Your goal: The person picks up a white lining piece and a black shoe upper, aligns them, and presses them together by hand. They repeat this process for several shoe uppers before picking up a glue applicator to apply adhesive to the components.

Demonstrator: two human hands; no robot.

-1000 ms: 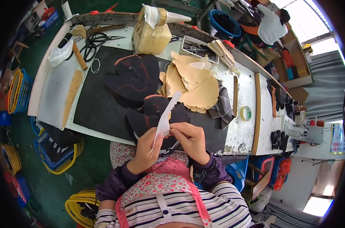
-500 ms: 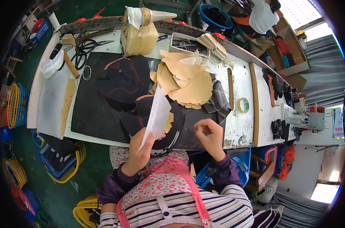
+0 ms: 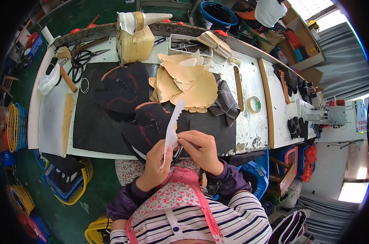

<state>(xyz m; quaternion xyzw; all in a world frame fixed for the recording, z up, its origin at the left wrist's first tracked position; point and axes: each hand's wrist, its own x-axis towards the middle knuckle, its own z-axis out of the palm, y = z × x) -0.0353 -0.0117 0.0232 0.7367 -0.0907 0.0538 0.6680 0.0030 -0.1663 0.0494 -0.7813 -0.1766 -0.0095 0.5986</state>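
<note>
A thin white sheet piece [image 3: 173, 122] with a jagged edge stands nearly on edge, held above the near side of the bench. My left hand [image 3: 157, 161] is closed round its lower part. At its right side my right hand [image 3: 199, 148] pinches the edge with thumb and forefinger. Black cut pieces with orange-red edge lines [image 3: 148, 124] lie just beyond and left of my hands on a black mat [image 3: 91, 130]. Farther off is a pile of tan scalloped pieces [image 3: 200, 89], beside some grey checked fabric [image 3: 226, 101].
A tan block can [image 3: 137, 44] with a pale cone on top stands at the back. Black scissors [image 3: 83, 57] and a wooden-handled tool [image 3: 68, 79] lie at the left. A tool tray [image 3: 188, 45] and a tape roll [image 3: 254, 104] are on the right half. Baskets [image 3: 77, 179] flank the bench.
My right hand has moved left onto the white piece and now pinches its edge. The piece has turned more edge-on. The whole view has shifted slightly.
</note>
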